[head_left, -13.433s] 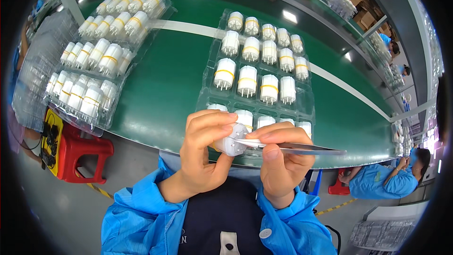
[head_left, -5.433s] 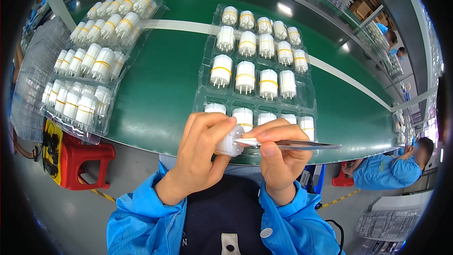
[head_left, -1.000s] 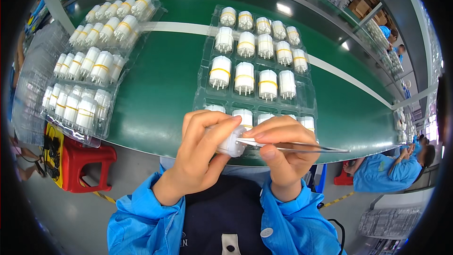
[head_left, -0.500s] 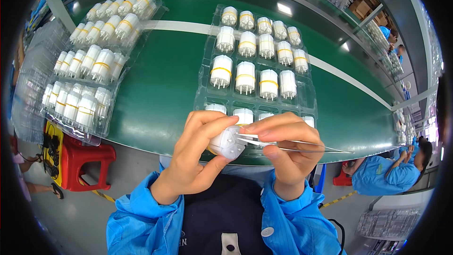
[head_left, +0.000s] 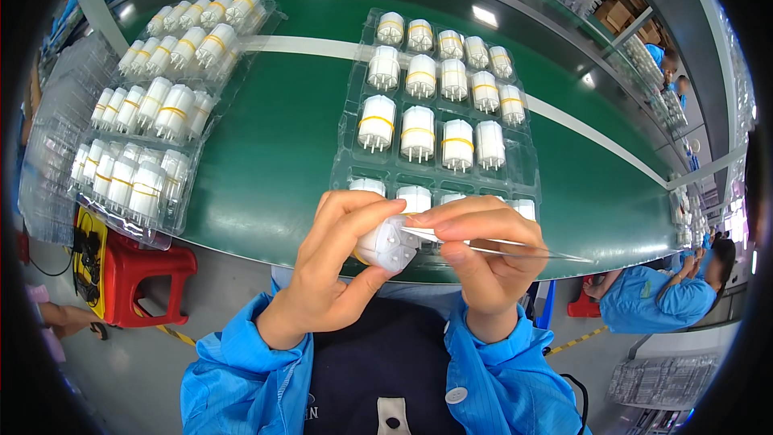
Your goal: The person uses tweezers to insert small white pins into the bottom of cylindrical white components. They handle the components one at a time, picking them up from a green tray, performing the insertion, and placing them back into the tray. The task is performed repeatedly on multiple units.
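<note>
My left hand (head_left: 326, 266) is closed around a white cylindrical plug unit (head_left: 388, 246), its pale end face with small pins tilted toward my right hand. Between the thumb and fingers of my right hand (head_left: 491, 254) is a pair of slim metal tweezers (head_left: 424, 234). Their tips are at the end face, close to the pins; whether they grip anything is too small to tell. Just beyond both hands, a clear plastic tray (head_left: 348, 141) holds rows of similar white units (head_left: 418, 133), most with a yellow band. My hands hide part of its nearest row.
The trays lie on a green work surface (head_left: 266, 161) with a white stripe. More filled trays (head_left: 173, 109) stand at the left, beside stacked clear trays (head_left: 60, 137). A red stool (head_left: 153, 278) is at the lower left. A person in blue (head_left: 660, 298) sits at the right.
My right hand and the tweezers have shifted slightly left, toward the unit. My left hand stays nearly still. At the far left edge, a person's leg has moved.
</note>
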`<state>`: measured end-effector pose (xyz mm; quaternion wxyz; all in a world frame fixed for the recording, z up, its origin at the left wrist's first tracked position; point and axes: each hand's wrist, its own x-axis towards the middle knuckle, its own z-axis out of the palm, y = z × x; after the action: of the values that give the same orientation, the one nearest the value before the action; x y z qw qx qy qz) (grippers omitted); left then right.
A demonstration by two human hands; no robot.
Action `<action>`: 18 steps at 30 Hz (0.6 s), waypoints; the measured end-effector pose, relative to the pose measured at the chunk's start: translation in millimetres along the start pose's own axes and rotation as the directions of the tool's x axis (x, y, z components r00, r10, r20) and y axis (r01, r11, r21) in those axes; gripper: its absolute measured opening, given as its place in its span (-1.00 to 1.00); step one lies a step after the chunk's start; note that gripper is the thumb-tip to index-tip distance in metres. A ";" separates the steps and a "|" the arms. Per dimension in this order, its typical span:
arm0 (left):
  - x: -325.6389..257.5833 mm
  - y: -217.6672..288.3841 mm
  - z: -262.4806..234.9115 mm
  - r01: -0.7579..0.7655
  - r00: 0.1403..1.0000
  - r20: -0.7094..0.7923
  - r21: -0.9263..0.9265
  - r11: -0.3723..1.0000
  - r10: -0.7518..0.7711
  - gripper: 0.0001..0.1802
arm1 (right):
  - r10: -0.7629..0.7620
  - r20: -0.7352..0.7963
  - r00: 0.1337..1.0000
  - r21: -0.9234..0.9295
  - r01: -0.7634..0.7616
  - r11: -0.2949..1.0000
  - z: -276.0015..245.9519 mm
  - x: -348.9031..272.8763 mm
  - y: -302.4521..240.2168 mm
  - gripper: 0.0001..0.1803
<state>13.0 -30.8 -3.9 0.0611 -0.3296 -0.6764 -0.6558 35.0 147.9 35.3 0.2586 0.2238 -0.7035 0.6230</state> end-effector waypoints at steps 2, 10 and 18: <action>-0.2 0.7 1.0 -0.010 1.000 -0.008 0.006 1.000 0.010 -0.39 | 0.048 -0.047 0.998 0.032 -0.047 0.998 1.2 -3.1 0.0 -0.83; 1.9 -0.9 0.8 -0.099 0.995 -0.014 0.131 0.986 0.101 -0.37 | -0.016 0.037 0.999 -0.156 0.021 0.987 1.7 5.0 -5.3 -0.86; 2.8 -2.5 0.7 -0.140 0.988 -0.031 0.200 0.970 0.149 -0.36 | -0.050 0.167 0.985 -0.153 0.076 0.985 -3.3 13.5 -4.9 -0.83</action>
<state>9.7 -28.9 -4.7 0.1566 -0.3553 -0.7105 -0.5869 28.1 150.7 48.1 0.2368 0.2748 -0.7622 0.5361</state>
